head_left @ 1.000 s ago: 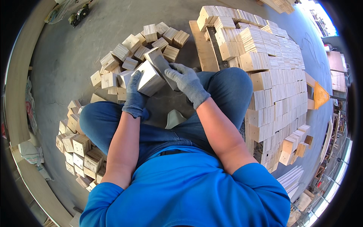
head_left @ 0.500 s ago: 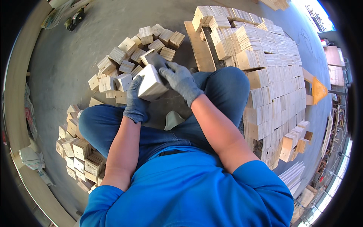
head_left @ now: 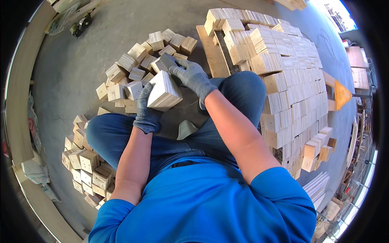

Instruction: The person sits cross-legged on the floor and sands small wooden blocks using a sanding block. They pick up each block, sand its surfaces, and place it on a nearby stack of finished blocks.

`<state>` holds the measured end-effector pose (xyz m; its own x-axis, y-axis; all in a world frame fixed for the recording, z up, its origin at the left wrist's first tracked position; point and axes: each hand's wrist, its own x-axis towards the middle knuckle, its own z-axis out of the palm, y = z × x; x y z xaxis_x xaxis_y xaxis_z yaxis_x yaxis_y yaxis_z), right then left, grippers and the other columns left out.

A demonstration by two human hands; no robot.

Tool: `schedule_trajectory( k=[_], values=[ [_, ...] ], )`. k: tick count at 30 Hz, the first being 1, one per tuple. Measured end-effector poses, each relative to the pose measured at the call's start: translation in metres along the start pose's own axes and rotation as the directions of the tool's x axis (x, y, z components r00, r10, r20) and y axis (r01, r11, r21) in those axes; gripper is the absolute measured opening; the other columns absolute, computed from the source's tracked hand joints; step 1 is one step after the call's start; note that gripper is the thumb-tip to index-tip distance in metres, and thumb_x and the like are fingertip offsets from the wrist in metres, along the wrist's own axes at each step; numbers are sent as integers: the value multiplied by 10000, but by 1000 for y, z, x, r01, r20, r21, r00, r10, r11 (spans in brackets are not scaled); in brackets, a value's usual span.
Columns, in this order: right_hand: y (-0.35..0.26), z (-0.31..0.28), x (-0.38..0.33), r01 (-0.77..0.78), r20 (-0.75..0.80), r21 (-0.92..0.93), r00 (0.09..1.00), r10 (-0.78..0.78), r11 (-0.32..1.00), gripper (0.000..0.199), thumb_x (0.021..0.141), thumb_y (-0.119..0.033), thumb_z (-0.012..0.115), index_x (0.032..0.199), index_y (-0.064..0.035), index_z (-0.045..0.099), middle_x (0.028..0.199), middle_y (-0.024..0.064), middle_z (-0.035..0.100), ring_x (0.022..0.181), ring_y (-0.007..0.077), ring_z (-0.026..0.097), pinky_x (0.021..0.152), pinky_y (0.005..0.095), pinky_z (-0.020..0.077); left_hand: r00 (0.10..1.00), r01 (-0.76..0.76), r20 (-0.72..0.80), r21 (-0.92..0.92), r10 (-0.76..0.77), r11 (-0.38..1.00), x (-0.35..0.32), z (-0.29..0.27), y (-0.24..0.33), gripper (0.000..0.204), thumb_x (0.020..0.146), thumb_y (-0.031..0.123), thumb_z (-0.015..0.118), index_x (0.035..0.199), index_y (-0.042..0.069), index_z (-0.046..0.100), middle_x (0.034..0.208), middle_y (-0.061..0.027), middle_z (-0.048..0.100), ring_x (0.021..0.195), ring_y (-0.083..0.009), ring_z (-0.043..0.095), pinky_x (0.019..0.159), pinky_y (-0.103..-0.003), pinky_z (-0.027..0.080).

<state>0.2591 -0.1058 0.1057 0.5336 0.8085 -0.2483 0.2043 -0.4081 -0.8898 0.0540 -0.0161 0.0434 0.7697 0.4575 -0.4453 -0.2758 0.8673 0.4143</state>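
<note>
In my gloved left hand [head_left: 145, 107] is a layered plywood block [head_left: 165, 92], tilted, with its pale smooth face turned up. The left fingers wrap around its left side. My gloved right hand [head_left: 193, 78] grips a dark grey sanding block [head_left: 166, 62] at the far upper edge of the plywood block. Whether the two blocks touch is hard to make out. Just beyond my hands lies a loose heap of similar wooden blocks [head_left: 136, 74] on the floor.
A large stack of plywood blocks [head_left: 300, 85] on a wooden pallet [head_left: 213, 52] rises at my right, beside a yellow pallet-jack part [head_left: 342, 96]. More blocks [head_left: 88, 161] lie by my left knee. A power tool [head_left: 81, 25] sits on the floor at far left.
My right hand and the sanding block, blurred by motion before, now show sharply near the block's far edge. The plywood block has shifted and turned slightly in my left hand.
</note>
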Motion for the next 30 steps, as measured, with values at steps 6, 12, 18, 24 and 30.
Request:
schedule_trajectory(
  k=[6,12,18,24,30],
  values=[
    [-8,16,-69,200,-52,-136,977,-208,970,637,950,-436,747,1364,40,660,1213,305,720,1113,410,725,954,463,569,998,-50,18,-200,55,978,7,-23,23,696,1000,510,617,1506,40,532,1423,-211,624,1256,-402,639,1099,-557,521],
    [0,12,-37,225,-99,-113,967,-236,968,618,948,-422,746,1370,22,662,1226,293,723,1168,419,705,1012,441,552,999,50,6,-116,-50,992,11,-22,15,664,1000,445,635,1499,20,529,1390,-210,647,1214,-396,667,1062,-571,545],
    [3,3,3,52,-22,-87,998,-54,995,563,988,-398,723,1400,-19,657,1232,255,739,1135,358,728,977,399,552,998,6,56,-77,-2,997,-1,2,4,654,985,385,688,1485,-8,535,1371,-211,664,1200,-389,688,1045,-551,565],
    [2,15,-72,270,-49,-211,957,-286,939,607,960,-433,747,1366,11,667,1113,290,720,1025,435,710,927,488,563,998,-58,-38,-163,53,985,0,-8,26,546,1039,502,572,1410,104,621,1308,-117,702,1124,-355,700,975,-520,591],
    [-15,1,-47,304,-70,-228,943,-326,925,620,948,-426,753,1350,37,666,1159,311,722,1081,423,714,941,461,566,998,33,65,-159,-23,987,5,-11,19,648,1025,502,596,1505,69,552,1421,-176,648,1266,-386,642,1096,-577,517]
  ],
)
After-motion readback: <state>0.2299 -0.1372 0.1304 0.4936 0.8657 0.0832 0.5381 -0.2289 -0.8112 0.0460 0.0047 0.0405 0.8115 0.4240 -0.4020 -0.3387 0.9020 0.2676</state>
